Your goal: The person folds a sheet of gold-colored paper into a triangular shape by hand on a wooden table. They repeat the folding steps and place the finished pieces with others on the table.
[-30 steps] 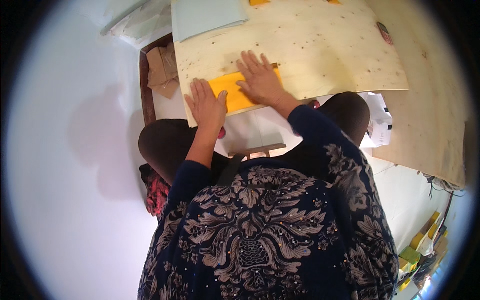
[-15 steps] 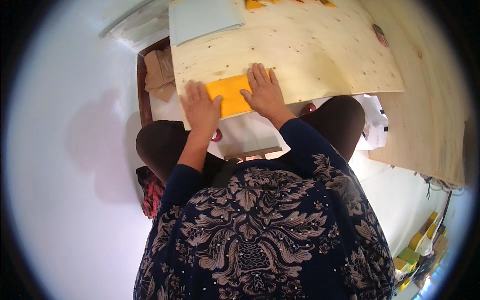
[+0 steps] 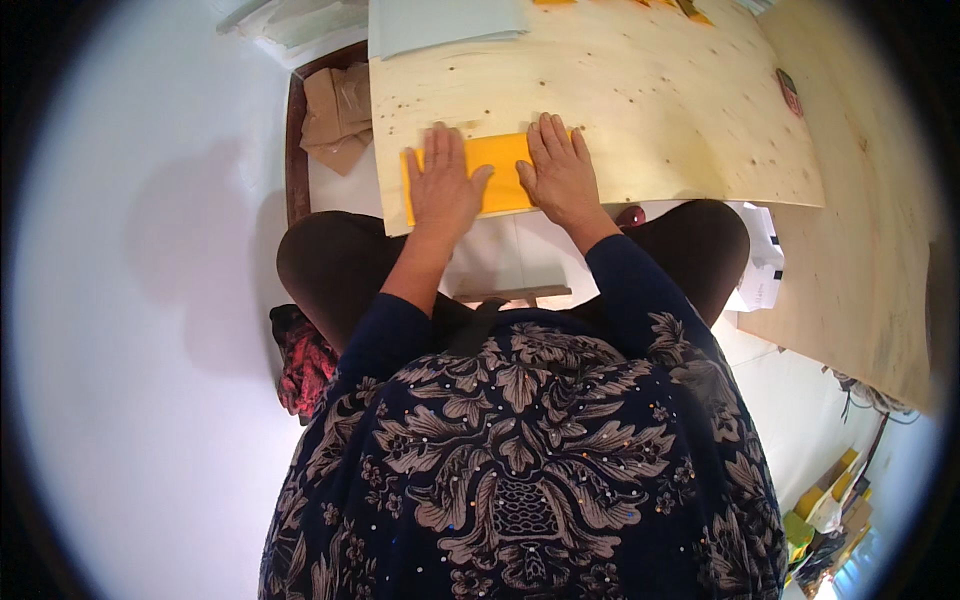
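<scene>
A flat yellow-orange rectangular piece (image 3: 502, 172), paper-like, lies along the near edge of the wooden table (image 3: 640, 130). My left hand (image 3: 447, 187) rests flat on its left part, fingers stretched away from me and slightly blurred. On its right end lies my right hand (image 3: 562, 172), palm down with the fingers straight. Neither hand grips anything. The middle of the yellow piece shows between my two thumbs, and the parts beneath my palms are hidden.
Pale grey-blue sheets (image 3: 440, 25) lie at the table's far left. Several orange scraps (image 3: 690, 10) are at the far edge, and a small dark red device (image 3: 789, 92) lies at the right. Crumpled brown paper (image 3: 337, 115) sits left of the table.
My left hand has slid inward over the yellow piece, whose left corner now shows beyond the hand. The whole view has shifted a little. My right hand stays on the right end.
</scene>
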{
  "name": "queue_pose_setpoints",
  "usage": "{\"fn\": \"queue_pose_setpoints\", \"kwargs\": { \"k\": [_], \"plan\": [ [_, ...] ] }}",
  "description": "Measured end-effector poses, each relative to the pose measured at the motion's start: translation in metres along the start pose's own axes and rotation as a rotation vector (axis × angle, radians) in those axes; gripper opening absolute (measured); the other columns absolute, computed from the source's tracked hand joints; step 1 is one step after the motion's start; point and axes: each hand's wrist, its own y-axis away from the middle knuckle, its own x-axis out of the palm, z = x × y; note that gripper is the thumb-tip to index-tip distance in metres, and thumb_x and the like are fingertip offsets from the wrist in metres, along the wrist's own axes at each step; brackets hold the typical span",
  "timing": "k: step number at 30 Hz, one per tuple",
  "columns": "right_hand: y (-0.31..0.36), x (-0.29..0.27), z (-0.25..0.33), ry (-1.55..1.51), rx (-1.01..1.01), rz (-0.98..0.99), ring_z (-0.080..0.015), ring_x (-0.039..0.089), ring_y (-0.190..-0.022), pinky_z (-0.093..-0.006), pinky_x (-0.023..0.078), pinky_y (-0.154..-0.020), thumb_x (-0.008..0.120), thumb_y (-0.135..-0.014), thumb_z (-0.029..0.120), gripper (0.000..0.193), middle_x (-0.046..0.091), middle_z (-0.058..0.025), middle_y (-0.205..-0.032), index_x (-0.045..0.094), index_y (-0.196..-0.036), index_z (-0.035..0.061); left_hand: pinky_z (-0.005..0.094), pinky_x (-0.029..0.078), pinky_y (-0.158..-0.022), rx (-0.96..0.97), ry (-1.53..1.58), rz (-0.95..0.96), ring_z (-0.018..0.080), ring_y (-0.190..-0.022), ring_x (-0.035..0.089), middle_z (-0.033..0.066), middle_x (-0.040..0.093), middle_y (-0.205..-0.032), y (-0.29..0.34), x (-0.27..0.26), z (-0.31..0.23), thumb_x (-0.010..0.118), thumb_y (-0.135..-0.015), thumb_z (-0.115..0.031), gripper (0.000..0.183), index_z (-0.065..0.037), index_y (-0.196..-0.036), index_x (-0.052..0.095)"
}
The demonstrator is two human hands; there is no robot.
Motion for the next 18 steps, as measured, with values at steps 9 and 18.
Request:
{"fn": "queue_pose_setpoints", "kwargs": {
  "k": [9,18],
  "plan": [
    [0.022,-0.034,0.018,0.047,-0.036,0.109,-0.0328,0.025,-0.144,-0.0516,0.014,-0.116,0.052,-0.092,0.049,0.071,0.033,-0.0197,-0.152,0.043,-0.14,-0.0026,0.051,0.007,-0.117,0.026,-0.068,-0.027,0.0311,-0.146,0.018,0.0192,0.022,-0.157,0.002,-0.002,0.01,0.045,-0.096,-0.047,0.074,0.002,-0.148,0.028],
    [0.061,-0.022,0.015,-0.192,-0.308,0.048,-0.0301,0.029,-0.142,-0.0453,0.021,-0.116,0.064,-0.086,0.029,0.065,0.034,-0.0175,-0.151,0.041,-0.14,0.0019,0.0494,0.006,-0.118,0.003,-0.063,0.006,0.0295,-0.147,0.016,0.0183,0.023,-0.157,0.0,-0.002,0.009,0.045,-0.096,-0.046,0.072,0.0,-0.148,0.028]
  ]
}}
